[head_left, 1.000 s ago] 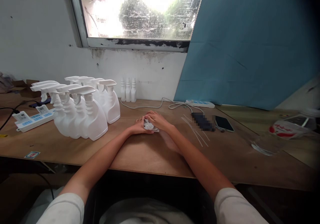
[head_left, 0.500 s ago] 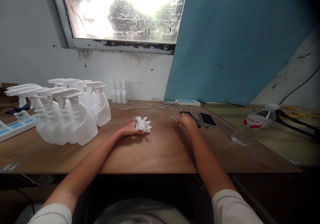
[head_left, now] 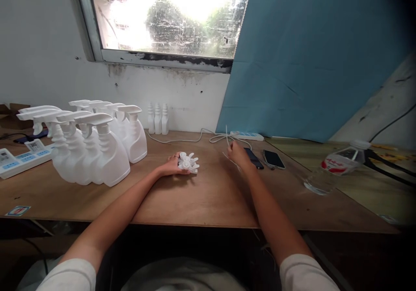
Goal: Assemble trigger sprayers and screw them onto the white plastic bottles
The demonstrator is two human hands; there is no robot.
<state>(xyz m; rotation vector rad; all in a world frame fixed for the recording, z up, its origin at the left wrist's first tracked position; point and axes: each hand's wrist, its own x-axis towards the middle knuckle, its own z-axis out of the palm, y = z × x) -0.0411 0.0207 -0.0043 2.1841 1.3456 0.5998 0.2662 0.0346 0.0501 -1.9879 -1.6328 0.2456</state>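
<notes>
My left hand (head_left: 172, 165) is wrapped round a small cluster of white spray nozzle heads (head_left: 188, 162) at the middle of the table. To the right, my right hand (head_left: 237, 152) pinches a thin white tube (head_left: 226, 135), which stands up from the fingertips. Another thin tube (head_left: 232, 161) lies on the wood just below that hand. Beside the right wrist lies a dark phone (head_left: 254, 158), partly covered by the arm.
White spray bottles (head_left: 112, 156) stand in rows at the left, near a power strip (head_left: 32, 157). Three small bottles (head_left: 157, 119) stand by the wall. Right of my arm are another phone (head_left: 274, 159) and a clear water bottle (head_left: 336, 167). A white cable (head_left: 182, 141) runs behind.
My right hand has moved slightly left off the dark phone and now has a tube raised in its fingers. My left hand still grips the white cluster. The view has shifted slightly.
</notes>
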